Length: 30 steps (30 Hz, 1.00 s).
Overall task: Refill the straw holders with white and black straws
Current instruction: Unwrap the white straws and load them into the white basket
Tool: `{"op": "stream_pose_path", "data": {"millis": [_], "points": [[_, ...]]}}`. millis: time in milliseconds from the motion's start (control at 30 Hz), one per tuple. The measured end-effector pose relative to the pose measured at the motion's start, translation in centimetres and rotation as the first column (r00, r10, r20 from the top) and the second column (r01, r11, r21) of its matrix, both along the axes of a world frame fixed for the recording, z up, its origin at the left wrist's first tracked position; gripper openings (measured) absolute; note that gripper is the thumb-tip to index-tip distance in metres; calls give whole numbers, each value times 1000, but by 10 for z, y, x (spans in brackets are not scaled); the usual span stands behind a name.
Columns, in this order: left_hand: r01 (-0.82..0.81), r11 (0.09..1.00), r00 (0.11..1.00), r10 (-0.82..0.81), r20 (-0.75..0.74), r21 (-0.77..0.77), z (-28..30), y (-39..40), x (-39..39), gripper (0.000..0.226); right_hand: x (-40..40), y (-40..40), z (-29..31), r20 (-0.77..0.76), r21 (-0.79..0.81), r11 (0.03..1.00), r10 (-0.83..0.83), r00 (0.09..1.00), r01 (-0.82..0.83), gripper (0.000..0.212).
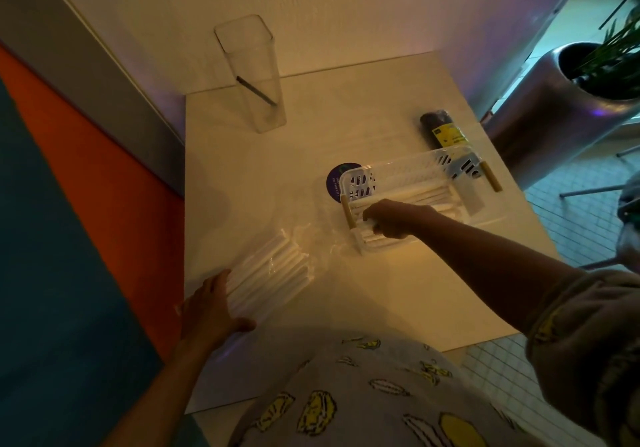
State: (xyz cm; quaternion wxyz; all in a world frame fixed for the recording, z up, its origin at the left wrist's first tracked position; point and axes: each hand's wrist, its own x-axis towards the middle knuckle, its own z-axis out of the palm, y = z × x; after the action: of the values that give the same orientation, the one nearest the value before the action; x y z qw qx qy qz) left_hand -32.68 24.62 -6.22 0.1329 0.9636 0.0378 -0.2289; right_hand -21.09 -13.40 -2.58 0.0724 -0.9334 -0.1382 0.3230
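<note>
Progress looks partial, by my reading: your white square tabletop, smooth and matte, carries everything, and only one holder is being filled. That is the white perforated plastic basket with wooden end handles, lying near the table's right side; a layer of white straws already lies lengthwise in it, and your right hand reaches into its near end with fingers curled round a few more, palm down. Near your left edge sits the crinkly clear plastic pack of white straws, glossy and ridged, still fairly full; your left hand rests on its near end with fingers straight and close together, thumb spread aside. At the back stands the tall clear square plastic holder, upright, holding only a single black straw leaning inside, so the black refill is still ahead. Behind the basket lies the dark wrapped roll of black straws with a yellow label, apparently unopened.
</note>
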Motion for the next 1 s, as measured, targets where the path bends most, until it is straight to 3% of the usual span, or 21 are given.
{"op": "stream_pose_path", "data": {"millis": [67,167,267,367,433,500,600,700,767,900,1000], "points": [[4,1000,1000,-4,7,3,0,-1,0,125,0,-5,-4,101,-1,1000,0,995,0,24],[-1,1000,1000,1,1,2,1,-1,0,125,0,-10,-7,234,140,981,-163,959,132,36],[-8,999,1000,7,-16,-40,1,1,0,126,-1,-1,3,376,361,893,-403,834,269,24],[-12,998,1000,10,-21,-64,2,2,0,126,-7,25,30,469,583,786,-534,703,208,17],[-5,999,1000,5,-10,-47,4,2,-1,125,-21,49,51,434,707,695,-571,697,129,18],[-4,999,1000,4,-2,-50,2,4,0,126,-37,73,65,370,761,646,-512,775,63,20],[-2,998,1000,1,-10,-64,-3,8,0,126,-53,101,69,220,671,733,-340,914,111,20],[7,999,1000,-8,-4,-50,-1,7,-1,126,-56,113,50,-58,348,921,-165,985,175,19],[25,999,1000,-25,15,-46,3,4,-2,125,-57,117,31,-150,179,970,-141,979,167,24],[36,999,999,-35,37,-22,2,1,-4,121,-55,120,-3,-81,302,885,-347,934,354,52],[38,999,999,-37,33,-20,0,4,-4,122,-50,126,-13,-119,398,826,-385,915,399,61]]}}
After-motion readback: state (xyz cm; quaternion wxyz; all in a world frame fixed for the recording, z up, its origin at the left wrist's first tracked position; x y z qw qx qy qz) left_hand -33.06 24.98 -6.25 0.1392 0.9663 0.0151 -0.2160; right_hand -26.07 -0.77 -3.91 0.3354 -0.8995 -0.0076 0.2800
